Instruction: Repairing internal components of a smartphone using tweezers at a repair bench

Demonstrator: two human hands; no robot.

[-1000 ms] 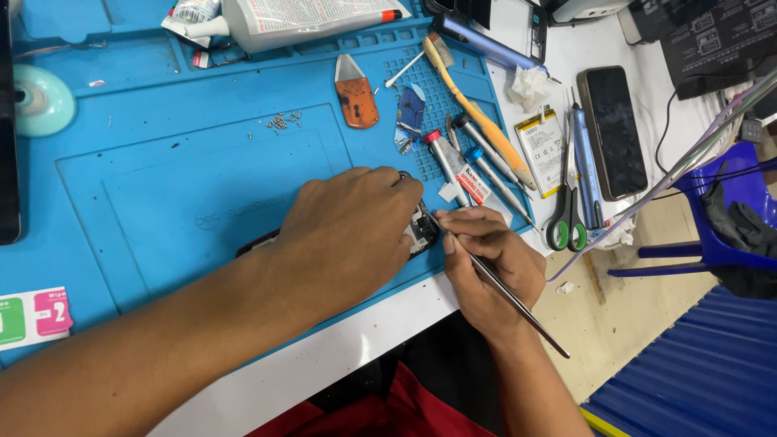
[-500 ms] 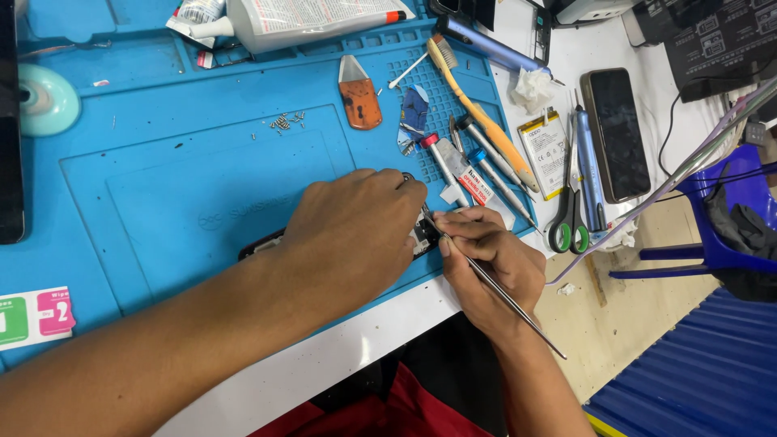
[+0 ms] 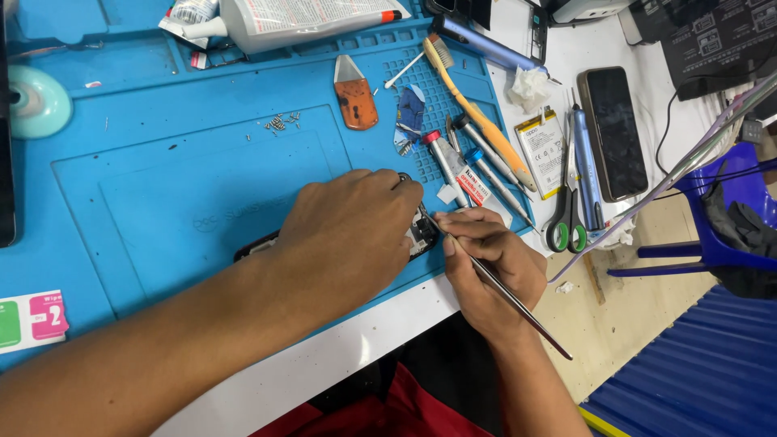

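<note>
Blue mat (image 3: 162, 162): L hand (image 3: 348, 235) pins phone (image 3: 422, 236); R hand (image 3: 486, 267) grips tweezers (image 3: 494, 283).

A large white tube (image 3: 312, 18) with a printed label and a red cap lies along the top edge of the blue mat. A white battery label (image 3: 541, 142) with a yellow-green border lies on the counter right of the mat. Just right of it, a dark phone screen (image 3: 613, 132) lies unlit. A green and pink sticker sheet (image 3: 32, 320) sits at the lower left. A small white and red label (image 3: 475, 184) wraps a tube beside the right hand (image 3: 488, 271).
</note>
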